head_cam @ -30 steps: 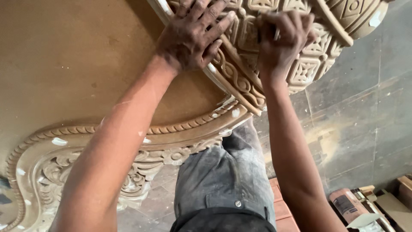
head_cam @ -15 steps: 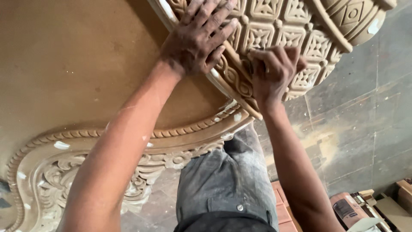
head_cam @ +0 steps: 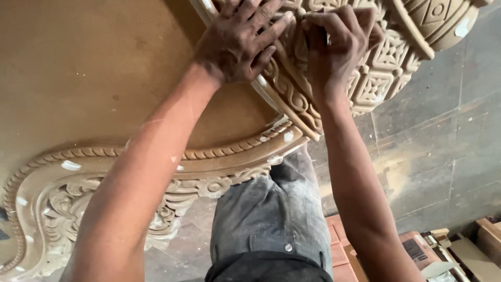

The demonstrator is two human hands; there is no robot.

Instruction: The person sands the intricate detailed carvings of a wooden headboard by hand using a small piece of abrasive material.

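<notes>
Far left: carved panel (head_cam: 78, 78), tan matte wood or board, flat smooth centre, bordered by a rope-twist moulding (head_cam: 104, 153) and scrolled leaf relief (head_cam: 62, 209) below it; white filler dabs dotted along the border. Panel fills the upper left and runs out of view at the top and left. Left hand (head_cam: 237, 42), dusty, lies flat with fingers spread over the panel's inner edge where it meets the raised carved band (head_cam: 292, 96), an interlaced loop pattern on a curved rim; grip is apart, pressing, not clamped on anything. Just right of it, right hand (head_cam: 334, 44) has fingers curled together against the lattice section (head_cam: 381, 78), a grid of square rosette cells, same tan finish; whether it pinches a small tool I cannot tell. The hands nearly touch. Below them: grey dusty trousers (head_cam: 271, 219). Right side is open grey slab floor (head_cam: 449, 130), bare. Bottom right corner: cardboard boxes (head_cam: 459, 250) and reddish brick (head_cam: 342, 250), well apart from the hands.
</notes>
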